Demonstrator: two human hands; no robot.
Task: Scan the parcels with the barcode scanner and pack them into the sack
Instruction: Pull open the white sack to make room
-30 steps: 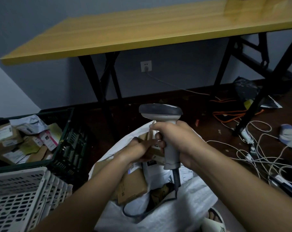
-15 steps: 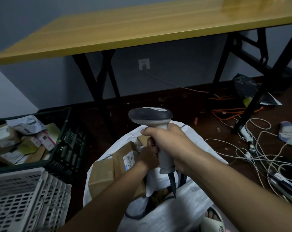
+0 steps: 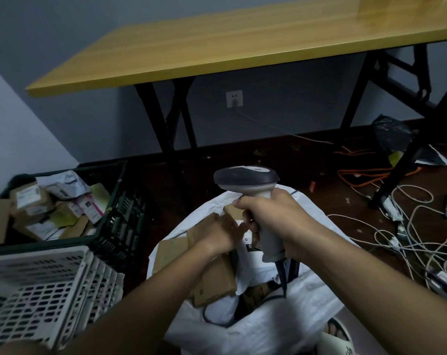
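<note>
My right hand (image 3: pixel 273 216) grips the handle of the grey barcode scanner (image 3: pixel 245 178), which stands upright over the white sack (image 3: pixel 268 329). The scanner's cord drops into the sack. The sack's mouth is wide, and several brown cardboard parcels (image 3: pixel 214 280) lie in it. My left hand (image 3: pixel 221 235) is down in the mouth of the sack, lying on those parcels with its fingers stretched toward the scanner handle. A small brown parcel (image 3: pixel 230 208) shows just behind that hand.
At left, a dark crate (image 3: pixel 115 226) holds several more parcels (image 3: pixel 38 206). A white perforated crate (image 3: pixel 38 290) sits at lower left. A yellow table (image 3: pixel 243 42) on black legs stands behind the sack. Tangled cables (image 3: pixel 409 239) cover the floor at right. A slippered foot (image 3: pixel 337 334) is beside the sack.
My left hand has gone down from beside the scanner into the sack with a small parcel. The scanner has stayed upright in my right hand. The view shifted slightly.
</note>
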